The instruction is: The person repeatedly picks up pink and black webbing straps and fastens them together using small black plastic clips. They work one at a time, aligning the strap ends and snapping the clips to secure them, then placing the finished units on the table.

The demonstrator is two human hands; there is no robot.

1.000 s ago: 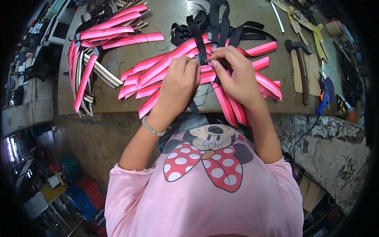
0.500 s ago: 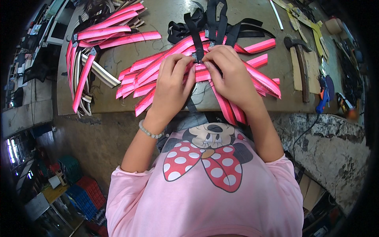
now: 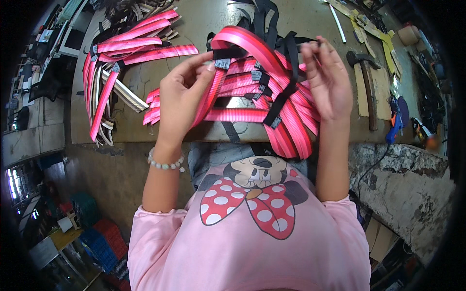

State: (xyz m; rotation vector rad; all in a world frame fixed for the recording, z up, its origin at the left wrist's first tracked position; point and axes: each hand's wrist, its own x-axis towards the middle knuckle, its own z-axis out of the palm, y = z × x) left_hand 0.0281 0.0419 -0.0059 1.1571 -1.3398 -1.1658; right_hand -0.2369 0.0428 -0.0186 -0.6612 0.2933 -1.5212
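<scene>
My left hand (image 3: 187, 89) is closed in a pinch at a pink-and-red webbing strap (image 3: 238, 35), beside its small grey label (image 3: 222, 63) and a short black band. The strap arches up and over to the right above the pile. My right hand (image 3: 330, 82) is raised at the pile's right side, palm turned inward, thumb and fingertips drawn together around a small dark bit too small to name. Between the hands lie several pink straps (image 3: 235, 115) with black ends and grey labels. A black strap (image 3: 291, 72) hangs across them.
At the left lies another bundle of pink straps (image 3: 141, 43) with striped beige ones. A hammer (image 3: 371, 92) rests on cardboard at the right, beside a blue hand tool (image 3: 395, 119) with a cord. A white stick (image 3: 336, 23) and a tape roll (image 3: 410, 34) are farther back.
My hands have moved apart from the middle of the pile, left hand leftward, right hand rightward and up. A pink strap now loops up from my left hand, and more labels show.
</scene>
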